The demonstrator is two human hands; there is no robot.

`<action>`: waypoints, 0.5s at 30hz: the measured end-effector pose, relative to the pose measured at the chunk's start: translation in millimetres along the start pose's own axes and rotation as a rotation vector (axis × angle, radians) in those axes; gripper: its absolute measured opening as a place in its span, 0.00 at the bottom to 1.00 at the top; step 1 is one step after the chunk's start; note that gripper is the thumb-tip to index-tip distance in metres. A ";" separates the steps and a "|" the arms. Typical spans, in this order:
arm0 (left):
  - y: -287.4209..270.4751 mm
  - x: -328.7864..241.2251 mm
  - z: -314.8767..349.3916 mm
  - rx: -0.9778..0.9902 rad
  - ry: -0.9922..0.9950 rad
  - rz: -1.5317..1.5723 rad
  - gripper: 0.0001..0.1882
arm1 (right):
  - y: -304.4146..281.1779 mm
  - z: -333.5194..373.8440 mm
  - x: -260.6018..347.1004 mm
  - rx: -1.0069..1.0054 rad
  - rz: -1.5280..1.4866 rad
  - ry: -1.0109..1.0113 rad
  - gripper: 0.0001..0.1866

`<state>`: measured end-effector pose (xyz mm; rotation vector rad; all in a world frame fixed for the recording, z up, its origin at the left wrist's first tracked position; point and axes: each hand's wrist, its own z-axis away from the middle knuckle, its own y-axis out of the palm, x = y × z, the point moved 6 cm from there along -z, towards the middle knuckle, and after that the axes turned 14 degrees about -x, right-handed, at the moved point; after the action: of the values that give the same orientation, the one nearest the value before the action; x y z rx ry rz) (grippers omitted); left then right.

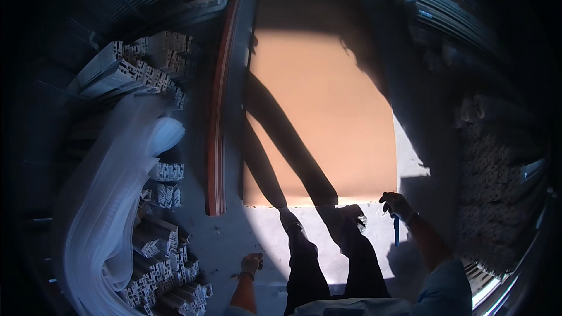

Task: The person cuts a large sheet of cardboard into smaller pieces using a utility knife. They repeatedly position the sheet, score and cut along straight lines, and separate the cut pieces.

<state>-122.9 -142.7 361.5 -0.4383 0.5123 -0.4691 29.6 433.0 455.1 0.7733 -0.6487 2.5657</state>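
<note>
A large brown cardboard sheet point(328, 105) lies flat on the floor in front of my feet, its near edge slightly ragged. By its near right corner is my right hand point(398, 205), fingers bent, with a slim blue tool point(396, 231) sticking out below the palm. Its exact kind is too small to make out. My left hand point(252, 263) hangs low over the grey floor, left of my legs. Its fingers are curled in and nothing shows in them.
A long reddish-brown bundle of strips point(216, 140) lies along the sheet's left side. Farther left, translucent plastic wrap point(99, 216) drapes beside stacked profiles point(158, 263). More stacked lengths point(492, 181) line the right. Shadows cross the sheet.
</note>
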 end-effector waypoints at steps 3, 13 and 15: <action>-57.5 6.9 62.9 0.043 -0.100 0.023 0.11 | 16.0 97.9 51.1 0.083 -0.153 0.121 0.20; -134.1 -79.7 84.9 0.012 -0.171 0.118 0.09 | 70.6 278.3 117.8 0.211 -0.734 0.364 0.12; -109.3 -141.6 68.4 0.155 -0.151 0.196 0.09 | 58.2 260.1 136.7 0.179 -0.745 0.273 0.12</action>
<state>-228.4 -137.5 521.3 -0.2686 0.3654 -0.2820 3.7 278.4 710.3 0.5578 -0.0182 1.9868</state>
